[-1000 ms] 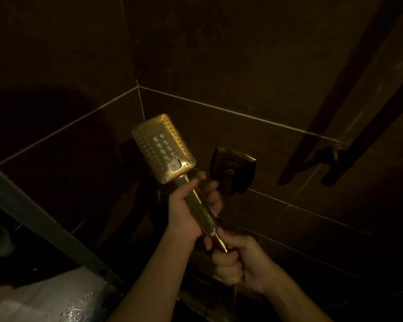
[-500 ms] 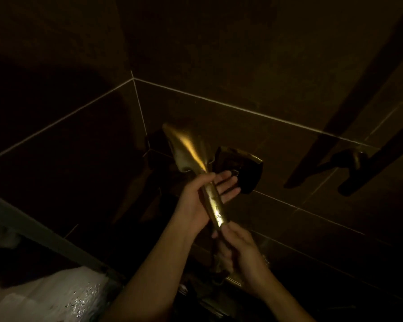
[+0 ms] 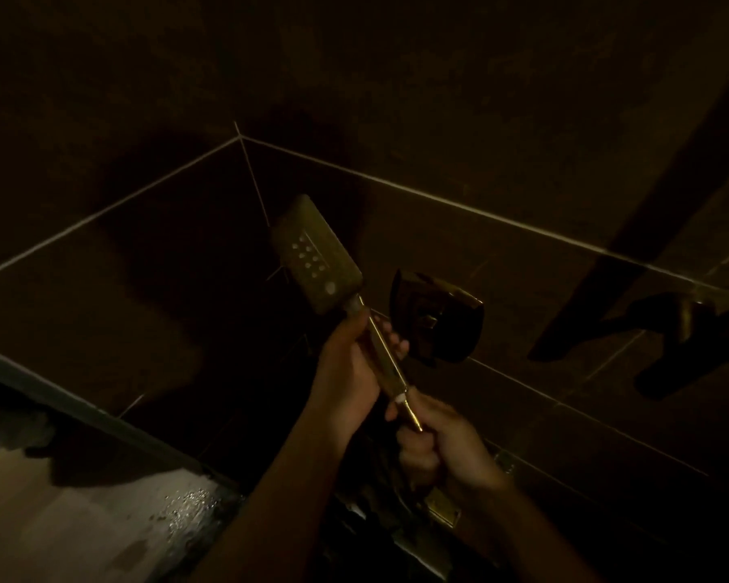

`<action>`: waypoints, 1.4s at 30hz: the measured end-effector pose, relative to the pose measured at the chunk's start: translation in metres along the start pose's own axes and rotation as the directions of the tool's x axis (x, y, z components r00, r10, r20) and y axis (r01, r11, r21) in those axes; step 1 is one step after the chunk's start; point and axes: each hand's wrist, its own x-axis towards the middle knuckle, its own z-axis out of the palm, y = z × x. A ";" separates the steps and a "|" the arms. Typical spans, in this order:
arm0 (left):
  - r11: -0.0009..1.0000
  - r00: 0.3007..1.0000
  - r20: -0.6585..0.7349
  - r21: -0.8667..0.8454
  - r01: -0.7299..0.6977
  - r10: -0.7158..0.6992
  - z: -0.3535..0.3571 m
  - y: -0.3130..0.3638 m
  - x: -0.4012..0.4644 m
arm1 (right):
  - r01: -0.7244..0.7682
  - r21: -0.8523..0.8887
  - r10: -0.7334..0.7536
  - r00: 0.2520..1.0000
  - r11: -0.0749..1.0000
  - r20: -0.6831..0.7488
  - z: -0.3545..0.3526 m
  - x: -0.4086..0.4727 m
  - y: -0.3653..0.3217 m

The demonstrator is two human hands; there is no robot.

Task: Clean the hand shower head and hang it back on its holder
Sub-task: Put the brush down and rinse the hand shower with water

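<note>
Rotating hand shower head (image 3: 315, 257) back, nozzle face showing again after edge-on half a second ago. Left hand (image 3: 348, 368) wrapping handle, right hand (image 3: 436, 435) gripping its base. Hovering just beside wall holder (image 3: 436, 319); likely checking before hanging.

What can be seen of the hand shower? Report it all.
The hand shower looks like gold-toned metal: a flat rectangular head with rows of pale nozzles and a round button, on a slim straight handle. It tilts up-left, face towards the camera, off the dark holder. The left hand grips the handle; the right hand grips its lower end.
</note>
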 end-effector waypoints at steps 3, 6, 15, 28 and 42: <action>0.996 0.985 0.153 -0.023 0.087 -0.082 0.006 0.005 0.002 | -0.143 0.138 0.094 0.944 0.980 0.316 -0.014 0.004 -0.002; 0.995 0.999 0.010 0.092 0.041 -0.042 0.016 0.000 0.016 | 0.001 -0.043 0.006 0.986 0.999 0.165 -0.008 0.010 -0.001; 0.999 0.918 -0.396 -0.044 -0.001 -0.017 -0.009 -0.002 0.037 | 0.020 -0.883 -0.545 0.793 0.469 -0.272 -0.050 0.016 0.017; 0.991 0.983 -0.146 0.057 0.122 -0.113 -0.061 -0.022 0.016 | -0.160 -0.844 -0.499 0.744 0.512 -0.444 -0.098 0.118 -0.008; 0.954 0.965 -0.238 0.249 0.167 -0.107 -0.094 -0.047 0.006 | -0.296 -0.913 -0.501 0.766 0.280 -0.403 -0.081 0.113 -0.019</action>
